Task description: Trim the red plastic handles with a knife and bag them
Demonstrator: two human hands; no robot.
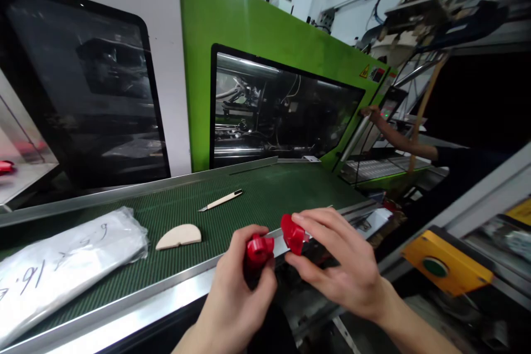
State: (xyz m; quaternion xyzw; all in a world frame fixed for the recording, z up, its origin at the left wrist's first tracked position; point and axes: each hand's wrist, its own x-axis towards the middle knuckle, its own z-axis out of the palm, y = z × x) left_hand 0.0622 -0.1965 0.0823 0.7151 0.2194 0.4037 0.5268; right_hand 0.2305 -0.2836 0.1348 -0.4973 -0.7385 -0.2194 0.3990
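My left hand is closed around a red plastic part, a rounded piece with a raised boss on top. Just to its right, my right hand pinches a second red plastic part between thumb and fingers. The two parts are close together but apart, above the conveyor's near metal edge. On the green ribbed belt beyond lie a slim craft knife with a pale handle and a beige half-round pad.
A white plastic bag with handwriting lies on the belt at left. Behind the belt stands a green machine with a window. A yellow box with a dark button is at right. Another person's arm reaches to the machine's door handle.
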